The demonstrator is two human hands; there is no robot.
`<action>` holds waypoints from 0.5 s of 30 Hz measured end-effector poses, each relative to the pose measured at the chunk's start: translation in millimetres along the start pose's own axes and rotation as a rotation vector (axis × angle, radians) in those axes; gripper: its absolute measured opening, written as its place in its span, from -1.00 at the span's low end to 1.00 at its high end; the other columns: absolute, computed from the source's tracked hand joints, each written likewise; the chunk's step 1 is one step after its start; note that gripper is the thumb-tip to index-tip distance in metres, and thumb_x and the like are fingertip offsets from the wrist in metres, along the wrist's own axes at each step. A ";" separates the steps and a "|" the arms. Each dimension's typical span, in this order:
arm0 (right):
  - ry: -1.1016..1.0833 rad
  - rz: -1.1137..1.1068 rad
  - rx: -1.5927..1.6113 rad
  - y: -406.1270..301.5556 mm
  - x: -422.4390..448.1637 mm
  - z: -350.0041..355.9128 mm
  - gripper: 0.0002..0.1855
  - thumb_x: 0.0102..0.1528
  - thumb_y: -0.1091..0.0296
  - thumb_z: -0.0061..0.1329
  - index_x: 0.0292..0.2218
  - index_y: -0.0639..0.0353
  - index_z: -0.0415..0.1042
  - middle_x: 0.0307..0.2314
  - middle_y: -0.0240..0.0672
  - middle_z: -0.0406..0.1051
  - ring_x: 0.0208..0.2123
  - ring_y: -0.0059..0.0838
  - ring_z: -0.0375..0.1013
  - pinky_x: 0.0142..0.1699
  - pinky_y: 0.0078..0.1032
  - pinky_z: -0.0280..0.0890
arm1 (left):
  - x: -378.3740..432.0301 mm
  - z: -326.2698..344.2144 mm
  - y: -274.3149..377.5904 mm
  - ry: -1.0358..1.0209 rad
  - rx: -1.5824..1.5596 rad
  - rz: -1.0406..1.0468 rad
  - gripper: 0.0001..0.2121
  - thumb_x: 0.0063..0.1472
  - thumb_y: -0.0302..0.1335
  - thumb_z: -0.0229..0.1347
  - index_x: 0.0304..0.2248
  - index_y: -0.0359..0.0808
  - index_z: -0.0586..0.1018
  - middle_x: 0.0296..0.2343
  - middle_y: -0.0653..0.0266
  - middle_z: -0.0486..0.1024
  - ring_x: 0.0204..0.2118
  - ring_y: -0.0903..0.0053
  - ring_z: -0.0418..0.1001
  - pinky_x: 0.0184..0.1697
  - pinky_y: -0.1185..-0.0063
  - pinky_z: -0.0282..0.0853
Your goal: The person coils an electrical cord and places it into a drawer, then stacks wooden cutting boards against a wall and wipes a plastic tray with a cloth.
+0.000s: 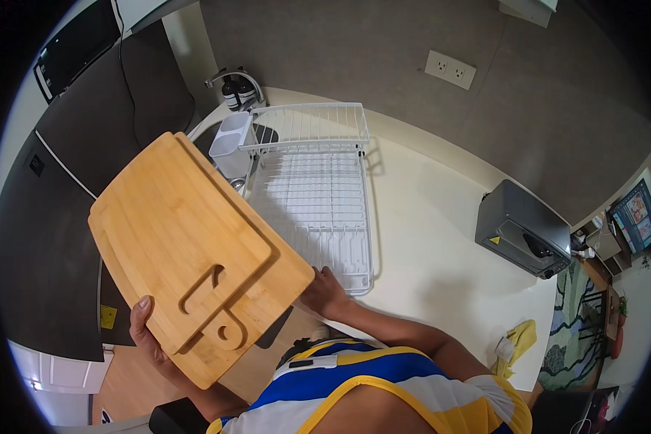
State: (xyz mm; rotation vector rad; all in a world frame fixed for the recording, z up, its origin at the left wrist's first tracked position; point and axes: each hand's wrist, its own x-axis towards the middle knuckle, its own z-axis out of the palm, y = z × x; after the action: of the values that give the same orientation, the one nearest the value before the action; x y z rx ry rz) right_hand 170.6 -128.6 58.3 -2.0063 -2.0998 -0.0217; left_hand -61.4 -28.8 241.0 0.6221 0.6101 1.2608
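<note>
Stacked bamboo cutting boards (168,217) are held tilted before me, left of the dish rack. The front board has a slot handle; a rounded tab with a hole (237,332) shows between it and the larger board (282,271) behind. My left hand (149,333) grips the stack's lower left edge, thumb on the face and fingers hidden behind. At the stack's right corner is my right hand (325,295), its fingers partly covered by the boards. I cannot tell whether it grips them. A white wire dish rack (331,200) stands on the counter just beyond that hand.
A two-part utensil holder (230,144) hangs at the rack's left, near the faucet (249,81) and dark bottles (238,89). On the white counter (423,217) are a grey toaster oven (521,233) and a yellow cloth (515,347). A dark refrigerator (49,244) stands left.
</note>
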 end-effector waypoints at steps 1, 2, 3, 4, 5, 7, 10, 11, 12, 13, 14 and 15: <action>-0.113 0.031 -0.017 -1.4 4.8 -1.7 -0.68 -0.04 0.37 -0.19 -0.19 0.00 0.39 -0.29 -0.20 0.26 -0.26 -0.30 0.26 -0.19 -0.30 0.17 | -0.1 3.3 -2.7 -0.012 -0.010 -0.006 -0.65 -0.04 -0.52 0.01 -0.20 -0.46 0.36 -0.29 0.02 0.42 -0.28 0.33 0.45 -0.19 0.45 0.43; -0.042 0.023 0.042 2.6 7.2 12.5 -0.68 -0.05 0.35 -0.16 -0.19 0.03 0.39 -0.27 -0.19 0.25 -0.22 -0.27 0.25 -0.15 -0.28 0.16 | -0.2 7.3 -5.5 -0.025 -0.019 -0.013 -0.64 -0.04 -0.52 0.01 -0.19 -0.46 0.36 -0.29 0.02 0.43 -0.27 0.31 0.45 -0.18 0.43 0.42; 0.032 0.022 0.097 11.8 6.8 36.2 -0.67 -0.05 0.34 -0.12 -0.19 0.06 0.38 -0.24 -0.18 0.25 -0.18 -0.24 0.24 -0.11 -0.26 0.15 | 0.3 13.9 -8.4 -0.030 -0.025 -0.024 -0.63 -0.04 -0.52 0.01 -0.19 -0.45 0.35 -0.29 0.02 0.42 -0.26 0.31 0.44 -0.17 0.44 0.42; 0.053 0.008 0.166 10.6 4.3 38.5 -0.65 -0.07 0.32 -0.09 -0.17 0.08 0.37 -0.21 -0.17 0.24 -0.14 -0.22 0.22 -0.08 -0.25 0.14 | 0.2 16.0 -9.7 -0.021 -0.026 -0.031 -0.63 -0.05 -0.52 0.01 -0.18 -0.45 0.35 -0.29 0.03 0.42 -0.26 0.31 0.44 -0.16 0.44 0.42; 0.074 -0.006 0.232 12.4 1.3 39.8 -0.61 -0.09 0.31 -0.05 -0.16 0.09 0.36 -0.18 -0.16 0.23 -0.10 -0.19 0.20 -0.04 -0.24 0.13 | -1.4 19.8 -13.1 -0.013 -0.027 -0.038 -0.62 -0.05 -0.52 0.00 -0.17 -0.44 0.35 -0.28 0.03 0.42 -0.25 0.31 0.44 -0.16 0.45 0.41; 0.020 -0.085 0.378 4.7 -19.0 -19.2 -0.50 -0.14 0.28 0.03 -0.10 0.11 0.33 -0.11 -0.15 0.20 -0.01 -0.15 0.13 0.03 -0.24 0.09 | -12.0 30.7 -31.4 0.054 0.024 0.196 -0.65 -0.08 -0.51 0.00 -0.22 -0.44 0.36 -0.31 0.04 0.41 -0.25 0.32 0.42 -0.16 0.45 0.40; -0.059 0.084 0.645 16.0 -56.5 -71.2 -0.21 -0.22 0.23 0.16 0.04 0.14 0.13 0.04 -0.15 0.02 0.09 -0.15 -0.03 0.13 -0.35 -0.05 | -1.3 46.9 -45.4 0.052 -0.122 -0.037 -0.73 -0.13 -0.54 0.02 -0.35 -0.45 0.40 -0.40 0.09 0.41 -0.32 0.36 0.42 -0.18 0.49 0.38; -0.141 0.100 0.771 21.1 -60.5 -89.4 -0.17 -0.20 0.22 0.16 0.07 0.14 0.07 0.07 -0.18 -0.02 0.11 -0.19 -0.05 0.15 -0.37 -0.08 | -3.0 49.5 -54.9 0.065 -0.109 -0.018 -0.73 -0.14 -0.55 0.02 -0.35 -0.45 0.41 -0.40 0.11 0.41 -0.33 0.38 0.42 -0.19 0.51 0.37; -0.220 0.133 0.892 23.7 -63.1 -97.9 -0.13 -0.18 0.21 0.16 0.10 0.15 0.01 0.09 -0.21 -0.05 0.12 -0.22 -0.08 0.16 -0.40 -0.11 | -7.0 58.7 -67.7 0.045 -0.066 0.013 -0.73 -0.13 -0.54 0.03 -0.35 -0.44 0.41 -0.40 0.13 0.41 -0.34 0.40 0.42 -0.22 0.52 0.36; -0.146 0.126 1.192 19.5 -64.4 -96.3 -0.12 -0.16 0.19 0.15 0.10 0.16 -0.03 0.10 -0.25 -0.07 0.13 -0.26 -0.09 0.17 -0.41 -0.13 | -12.4 72.4 -83.7 0.017 -0.030 0.035 -0.73 -0.13 -0.53 0.04 -0.35 -0.44 0.42 -0.40 0.14 0.41 -0.35 0.41 0.41 -0.24 0.54 0.35; -0.065 0.115 1.488 8.5 -66.9 -89.9 -0.11 -0.15 0.18 0.14 0.11 0.16 -0.06 0.10 -0.29 -0.09 0.13 -0.31 -0.10 0.18 -0.42 -0.16 | -20.4 87.7 -98.8 -0.024 -0.002 0.094 -0.72 -0.11 -0.52 0.06 -0.34 -0.45 0.42 -0.40 0.16 0.42 -0.36 0.43 0.41 -0.26 0.56 0.34; 0.027 0.098 1.773 -0.3 -71.7 -82.3 -0.10 -0.13 0.17 0.13 0.12 0.17 -0.10 0.11 -0.33 -0.10 0.14 -0.35 -0.10 0.19 -0.43 -0.18 | -29.1 104.0 -114.3 -0.069 0.017 0.152 -0.71 -0.09 -0.50 0.09 -0.32 -0.46 0.42 -0.41 0.18 0.42 -0.37 0.45 0.41 -0.27 0.58 0.32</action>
State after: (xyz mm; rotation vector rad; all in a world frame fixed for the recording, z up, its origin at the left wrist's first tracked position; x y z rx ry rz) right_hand 185.7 -213.3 125.4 -0.8565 -0.9865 1.2633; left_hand 83.9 -88.5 232.5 0.7342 0.5246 1.3714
